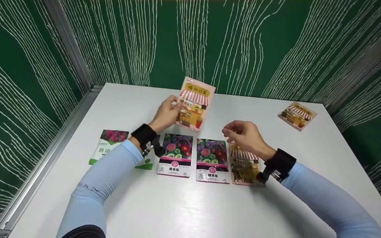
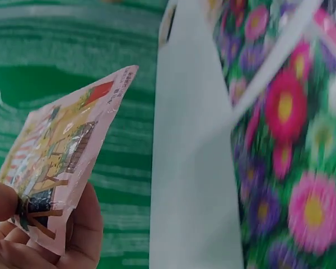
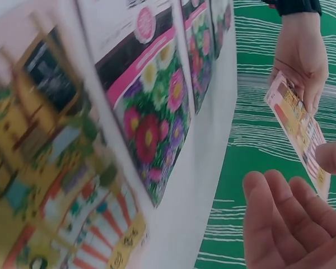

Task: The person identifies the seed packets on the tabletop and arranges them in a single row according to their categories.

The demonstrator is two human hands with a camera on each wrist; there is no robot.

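Note:
My left hand (image 1: 167, 114) pinches a pink seed packet (image 1: 195, 104) by its left edge, thumb in front and fingers behind. The packet is held up over the back of the table, its striped-awning picture toward me. In the left wrist view the same packet (image 2: 61, 157) tilts between thumb and fingers. My right hand (image 1: 243, 134) holds nothing; its fingers are loosely bent, as the right wrist view of the hand (image 3: 294, 224) also shows. Below it lies another pink packet (image 1: 245, 167), partly covered by the hand and wrist.
Two flower packets (image 1: 175, 155) (image 1: 212, 160) lie side by side at mid-table. A green-and-white packet (image 1: 106, 145) lies left, partly hidden by my left arm. Another pink packet (image 1: 298, 115) lies at the back right. Green patterned walls (image 1: 190, 43) border the white table (image 1: 184, 208).

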